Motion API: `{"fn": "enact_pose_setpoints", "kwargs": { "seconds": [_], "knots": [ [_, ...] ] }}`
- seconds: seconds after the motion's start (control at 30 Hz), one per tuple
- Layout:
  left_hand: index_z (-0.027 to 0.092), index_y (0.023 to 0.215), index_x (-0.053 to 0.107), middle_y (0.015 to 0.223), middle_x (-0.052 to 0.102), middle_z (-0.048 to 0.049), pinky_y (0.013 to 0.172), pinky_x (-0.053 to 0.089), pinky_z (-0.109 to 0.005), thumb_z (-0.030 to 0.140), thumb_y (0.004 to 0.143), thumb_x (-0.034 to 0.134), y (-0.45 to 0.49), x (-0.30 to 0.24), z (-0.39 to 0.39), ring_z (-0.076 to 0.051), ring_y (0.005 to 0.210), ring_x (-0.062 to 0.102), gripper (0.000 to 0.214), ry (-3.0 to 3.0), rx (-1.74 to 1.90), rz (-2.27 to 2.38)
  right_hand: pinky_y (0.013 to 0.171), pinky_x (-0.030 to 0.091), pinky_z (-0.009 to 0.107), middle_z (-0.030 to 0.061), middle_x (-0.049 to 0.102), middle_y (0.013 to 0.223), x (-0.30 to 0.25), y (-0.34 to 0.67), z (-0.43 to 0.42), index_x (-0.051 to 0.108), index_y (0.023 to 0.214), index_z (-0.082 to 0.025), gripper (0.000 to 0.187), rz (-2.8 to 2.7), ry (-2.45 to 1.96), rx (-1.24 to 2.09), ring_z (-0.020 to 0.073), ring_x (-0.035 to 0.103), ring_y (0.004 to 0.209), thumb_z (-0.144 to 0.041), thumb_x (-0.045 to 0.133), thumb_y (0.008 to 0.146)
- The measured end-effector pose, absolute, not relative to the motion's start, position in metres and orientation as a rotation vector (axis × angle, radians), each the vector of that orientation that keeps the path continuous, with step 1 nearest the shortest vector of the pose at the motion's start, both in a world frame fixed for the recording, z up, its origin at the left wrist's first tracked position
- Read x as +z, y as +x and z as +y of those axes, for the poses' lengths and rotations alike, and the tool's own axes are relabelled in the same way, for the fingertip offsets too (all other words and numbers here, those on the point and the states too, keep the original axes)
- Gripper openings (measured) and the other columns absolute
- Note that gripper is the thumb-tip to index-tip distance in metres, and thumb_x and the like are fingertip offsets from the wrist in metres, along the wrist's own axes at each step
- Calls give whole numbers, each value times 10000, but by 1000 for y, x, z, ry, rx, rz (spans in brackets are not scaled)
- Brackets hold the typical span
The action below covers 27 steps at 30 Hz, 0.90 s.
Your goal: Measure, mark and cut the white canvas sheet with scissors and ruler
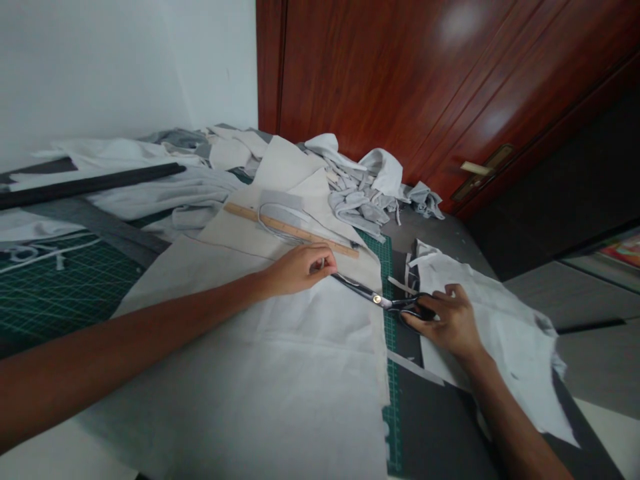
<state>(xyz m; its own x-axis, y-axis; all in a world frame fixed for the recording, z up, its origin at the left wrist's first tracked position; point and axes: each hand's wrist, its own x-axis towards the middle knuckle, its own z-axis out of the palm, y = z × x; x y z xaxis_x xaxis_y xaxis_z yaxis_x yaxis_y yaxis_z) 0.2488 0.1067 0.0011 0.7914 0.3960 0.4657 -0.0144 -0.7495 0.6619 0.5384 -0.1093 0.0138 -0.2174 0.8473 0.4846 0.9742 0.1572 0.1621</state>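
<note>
My left hand (299,270) rests on a large cream cloth (260,367) with its fingers curled, just below a wooden ruler (290,230) lying across the cloth. My right hand (447,323) grips the black handles of a pair of steel tailor's shears (373,295). Their blades reach left, and the tips are hidden beside or under my left fingers at the cloth's edge. Under my right hand lies a torn white fabric piece (495,327).
A green cutting mat (70,293) lies under the cloth, partly covered by dark sheets. A heap of grey and white fabric (360,187) lies behind, with a long black rod (85,187) at left. A reddish wooden door (400,87) with a lever handle (475,169) stands behind.
</note>
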Motion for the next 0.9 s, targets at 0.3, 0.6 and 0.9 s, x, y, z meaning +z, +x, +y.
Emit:
{"fn": "enact_pose_setpoints", "kwargs": {
  "seconds": [0.3, 0.6, 0.9],
  "knots": [
    [191, 790, 549, 704, 575, 9, 584, 443, -219, 434, 978, 463, 248, 0, 116, -124, 642, 558, 319, 2023, 850, 489, 786, 376, 400, 13, 694, 595, 3, 559, -110, 668, 677, -213, 331, -1952, -1829, -589, 178, 539, 535, -472, 688, 882],
    [183, 827, 603, 894, 664, -47, 635, 471, -244, 341, 944, 531, 247, 0, 117, -157, 798, 613, 210, 2090, 1026, 517, 712, 381, 389, 20, 694, 554, -4, 569, -108, 607, 567, -223, 418, -1774, -1946, -367, 189, 556, 516, -513, 659, 864],
    [200, 780, 559, 901, 635, -42, 881, 485, -328, 139, 861, 566, 246, -3, 120, -195, 931, 628, 101, 2255, 1163, 449, 679, 397, 367, 43, 711, 576, -8, 571, -106, 646, 603, -191, 481, -1857, -2030, -274, 191, 595, 481, -566, 607, 902]
  ]
}}
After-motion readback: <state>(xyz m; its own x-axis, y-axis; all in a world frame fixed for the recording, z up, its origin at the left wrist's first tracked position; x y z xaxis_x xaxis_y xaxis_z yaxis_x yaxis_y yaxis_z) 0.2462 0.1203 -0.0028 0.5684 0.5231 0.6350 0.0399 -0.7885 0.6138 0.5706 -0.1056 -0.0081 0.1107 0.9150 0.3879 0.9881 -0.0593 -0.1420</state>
